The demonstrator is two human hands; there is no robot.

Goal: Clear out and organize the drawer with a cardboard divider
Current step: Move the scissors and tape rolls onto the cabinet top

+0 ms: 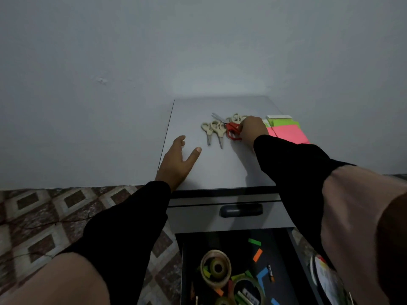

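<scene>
Right grip [250,130] pinching red scissors [233,130] on the tabletop [220,168].
Left grip [178,160] rests flat, fingers apart, beside beige scissors [214,129].

We see the left hand [178,160] resting flat on the grey worktop [220,170], fingers spread; the right hand [253,130] pinches the red scissors [233,130] beside three beige scissors [214,130]; pink and green paper [288,130] lies to the right; below, the open drawer [284,256] holds tape rolls [215,268] and coloured scraps [257,255].
</scene>
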